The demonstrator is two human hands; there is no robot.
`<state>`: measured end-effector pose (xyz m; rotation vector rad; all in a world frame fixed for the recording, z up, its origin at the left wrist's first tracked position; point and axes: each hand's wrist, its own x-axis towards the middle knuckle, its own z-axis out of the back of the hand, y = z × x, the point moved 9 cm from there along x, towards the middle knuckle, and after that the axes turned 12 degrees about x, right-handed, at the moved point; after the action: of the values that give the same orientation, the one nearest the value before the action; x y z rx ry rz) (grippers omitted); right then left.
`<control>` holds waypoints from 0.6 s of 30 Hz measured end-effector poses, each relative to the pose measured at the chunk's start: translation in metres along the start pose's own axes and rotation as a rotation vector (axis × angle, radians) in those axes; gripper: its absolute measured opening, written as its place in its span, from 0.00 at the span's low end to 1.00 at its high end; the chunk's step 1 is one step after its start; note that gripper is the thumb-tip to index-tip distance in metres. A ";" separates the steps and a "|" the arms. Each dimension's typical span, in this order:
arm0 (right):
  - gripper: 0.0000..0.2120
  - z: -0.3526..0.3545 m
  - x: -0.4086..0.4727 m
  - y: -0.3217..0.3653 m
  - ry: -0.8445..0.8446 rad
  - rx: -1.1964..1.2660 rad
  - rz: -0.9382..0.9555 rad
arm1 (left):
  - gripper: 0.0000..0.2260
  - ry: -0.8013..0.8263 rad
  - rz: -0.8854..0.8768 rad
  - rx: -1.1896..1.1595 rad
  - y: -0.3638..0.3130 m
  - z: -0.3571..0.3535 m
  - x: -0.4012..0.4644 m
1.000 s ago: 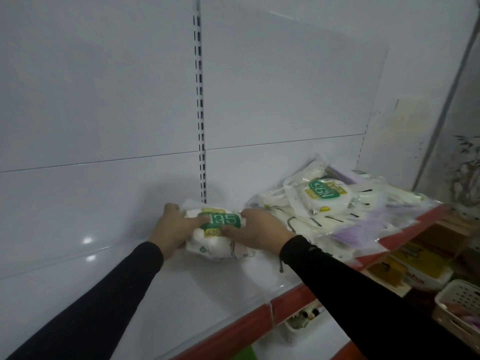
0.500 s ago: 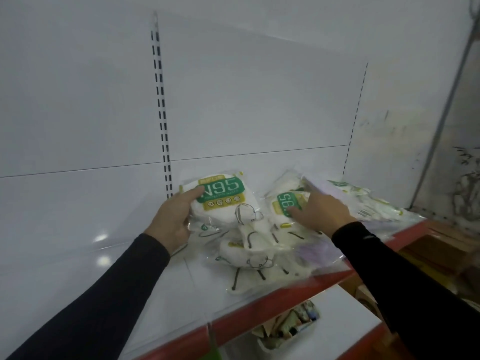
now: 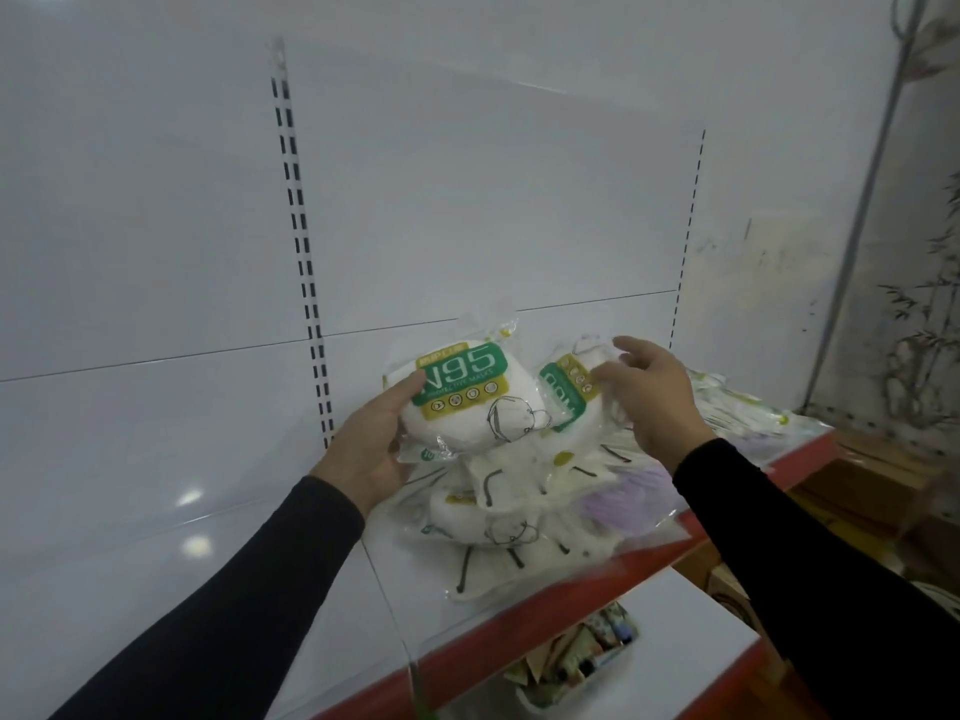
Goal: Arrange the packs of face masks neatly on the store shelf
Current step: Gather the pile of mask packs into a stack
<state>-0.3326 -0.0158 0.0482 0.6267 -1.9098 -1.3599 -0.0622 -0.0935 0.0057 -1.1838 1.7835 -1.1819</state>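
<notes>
A white pack of masks with a green N95 label stands upright against the shelf's back wall. My left hand holds its left side, thumb on the label. A second labelled pack leans just right of it, and my right hand touches it with fingers spread. Below them several clear packs of white and lilac masks lie heaped on the white shelf.
A clear divider runs across the shelf toward its red front edge. More packs lie at the far right. A lower shelf holds a tub of small items. Brown boxes sit at lower right.
My left hand lifted the N95 pack from lying flat to upright against the back wall. My right hand let go of it and moved right to the second pack.
</notes>
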 end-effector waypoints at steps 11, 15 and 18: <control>0.09 -0.114 -0.039 -0.034 0.398 0.495 -0.397 | 0.14 0.012 -0.027 0.060 -0.013 0.030 -0.012; 0.07 -0.091 -0.027 -0.035 0.262 0.177 -0.269 | 0.13 -0.128 -0.062 0.112 -0.023 0.086 -0.013; 0.12 -0.109 -0.037 -0.039 0.353 0.040 -0.272 | 0.10 -0.199 -0.109 0.178 -0.033 0.113 -0.023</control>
<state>-0.2255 -0.0672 0.0238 1.1014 -1.6116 -1.2738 0.0563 -0.1132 -0.0021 -1.2588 1.4515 -1.2122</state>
